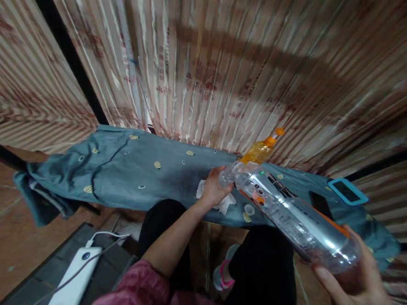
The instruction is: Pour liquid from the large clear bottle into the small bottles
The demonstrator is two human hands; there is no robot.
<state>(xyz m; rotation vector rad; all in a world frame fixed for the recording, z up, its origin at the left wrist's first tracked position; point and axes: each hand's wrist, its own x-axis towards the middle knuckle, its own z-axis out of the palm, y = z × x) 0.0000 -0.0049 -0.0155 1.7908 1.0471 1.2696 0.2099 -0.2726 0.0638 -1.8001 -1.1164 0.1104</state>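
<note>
My right hand [361, 276] grips the base of a large clear plastic bottle [297, 216] with a silver and orange label. The bottle is tilted, its narrow end down and to the left. Against that end, my left hand [214, 188] closes around a small clear container [227, 175]; whether the two openings touch, I cannot tell. Under my left hand lies a crumpled white tissue [226, 205]. A small translucent cap [249, 209] rests near the cloth's front edge. Just behind the container is a yellow-orange bottle [257, 153] with an orange top.
A blue-grey pineapple-print cloth [122, 169] covers the narrow table. To the right lie a dark phone [320, 204] and a blue-framed object [349, 191]. A white power bank [72, 285] with a cable sits lower left. A striped curtain [197, 56] hangs behind.
</note>
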